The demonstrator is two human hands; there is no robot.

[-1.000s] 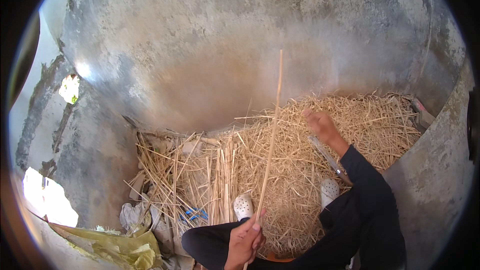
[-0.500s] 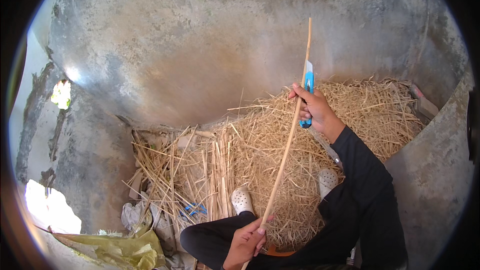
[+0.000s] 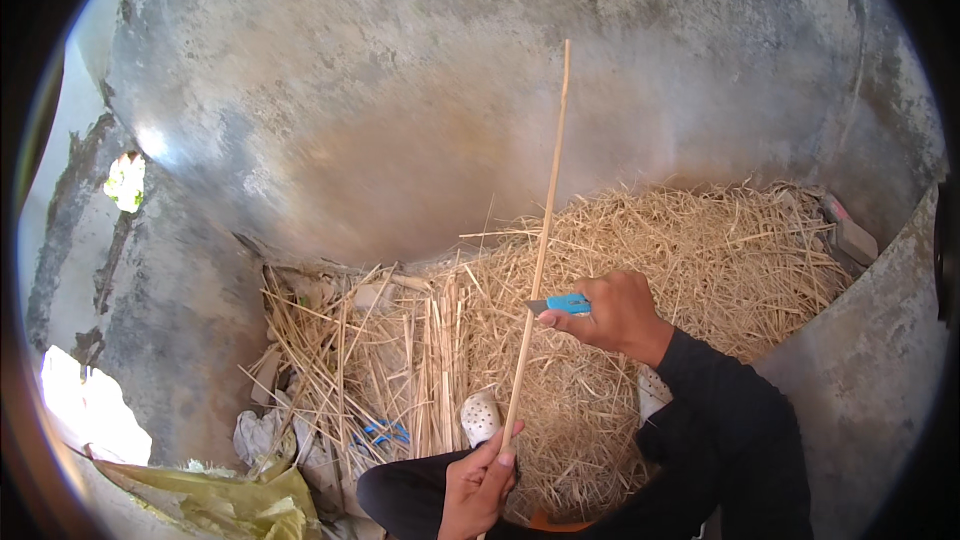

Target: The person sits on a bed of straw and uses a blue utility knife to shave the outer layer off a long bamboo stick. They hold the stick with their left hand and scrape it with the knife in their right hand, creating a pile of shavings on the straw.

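A long, thin strip of pale wood or bamboo (image 3: 547, 210) rises from my left hand (image 3: 478, 488), its top end leaning slightly right against the grey wall behind. The fingers and thumb of that hand are closed round its lower part, close to my bent knee. In my right hand (image 3: 618, 315) is a blue utility knife (image 3: 568, 303), gripped with the blade pointing left. The blade meets or crosses the strip around its middle; whether it cuts in cannot be made out. My right thumb lies just below the blade, by the strip.
Curly shavings (image 3: 700, 260) cover the ground ahead and to the right. Loose strips (image 3: 435, 370) lie at the left, near a blue object (image 3: 382, 433) I cannot identify. A yellowish sheet (image 3: 220, 505) sits at lower left. A concrete wall (image 3: 450, 90) closes off the far side.
My right hand has come down and turned, so the knife now points left across the strip rather than upward alongside it. The strip's top has shifted left. My left hand still holds it.
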